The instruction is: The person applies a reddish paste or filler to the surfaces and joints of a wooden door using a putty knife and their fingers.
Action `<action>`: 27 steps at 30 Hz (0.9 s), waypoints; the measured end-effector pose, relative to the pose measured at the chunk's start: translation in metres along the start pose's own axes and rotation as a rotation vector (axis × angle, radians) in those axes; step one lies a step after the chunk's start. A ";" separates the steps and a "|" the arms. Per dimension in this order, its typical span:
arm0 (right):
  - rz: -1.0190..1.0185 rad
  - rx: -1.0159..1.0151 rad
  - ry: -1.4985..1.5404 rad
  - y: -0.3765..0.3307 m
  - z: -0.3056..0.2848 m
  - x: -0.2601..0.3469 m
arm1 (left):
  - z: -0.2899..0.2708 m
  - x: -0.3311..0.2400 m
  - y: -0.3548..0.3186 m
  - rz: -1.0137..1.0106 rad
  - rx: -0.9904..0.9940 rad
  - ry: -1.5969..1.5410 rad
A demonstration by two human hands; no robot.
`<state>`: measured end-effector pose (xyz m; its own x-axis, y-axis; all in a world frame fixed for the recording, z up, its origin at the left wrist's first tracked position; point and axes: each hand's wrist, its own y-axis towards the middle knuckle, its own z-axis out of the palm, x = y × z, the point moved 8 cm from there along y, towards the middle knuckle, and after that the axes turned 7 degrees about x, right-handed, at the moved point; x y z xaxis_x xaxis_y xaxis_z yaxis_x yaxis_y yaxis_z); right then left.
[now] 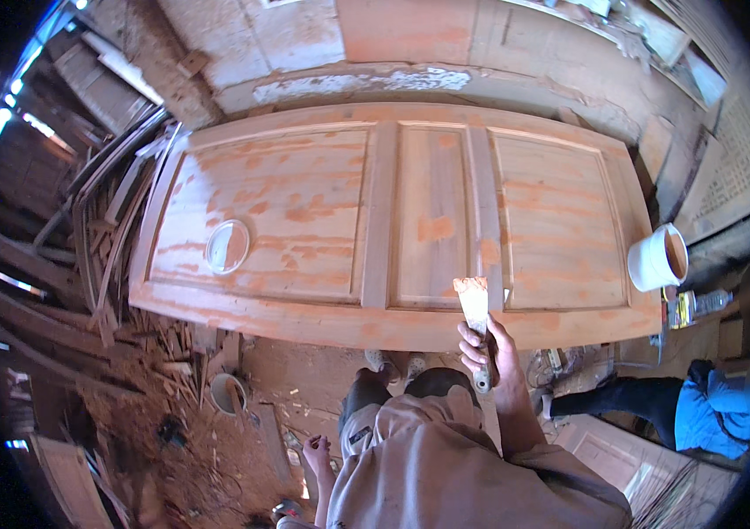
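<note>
My right hand (504, 354) is closed round the handle of a putty knife (475, 309), its blade pointing up over the near edge of a wooden panelled door (375, 212). Orange-brown filler clings to the blade's tip. The door lies flat in front of me, its panels and frame streaked and spotted with the same orange filler. Down at my left side hangs my left hand (316, 454), fingers curled; whatever is in them, if anything, is too small to make out. On the door's left panel sits a round white lid (228, 246) with filler on it.
A white bucket (657, 258) holding orange-brown stuff stands at the door's right end, near a clear bottle (712, 302). A person in blue (719, 410) is at the lower right. Scrap wood (111, 220) is piled left; another bucket (228, 394) stands on the dusty floor.
</note>
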<state>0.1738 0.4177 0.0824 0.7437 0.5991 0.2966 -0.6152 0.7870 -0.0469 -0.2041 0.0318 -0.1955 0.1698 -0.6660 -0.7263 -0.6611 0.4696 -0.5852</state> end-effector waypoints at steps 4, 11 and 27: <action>0.055 0.011 0.016 0.006 0.005 -0.005 | -0.017 0.016 -0.040 0.047 -0.129 -0.018; 0.085 0.064 0.067 0.015 -0.005 -0.003 | -0.027 0.007 -0.033 0.081 -0.241 0.017; 0.167 0.057 0.021 0.104 0.039 -0.102 | -0.087 -0.002 0.052 0.009 -0.292 -0.032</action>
<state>0.0237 0.4327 0.0840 0.6344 0.7244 0.2696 -0.7444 0.6666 -0.0392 -0.3027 0.0073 -0.1933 0.1830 -0.6415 -0.7449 -0.8441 0.2859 -0.4536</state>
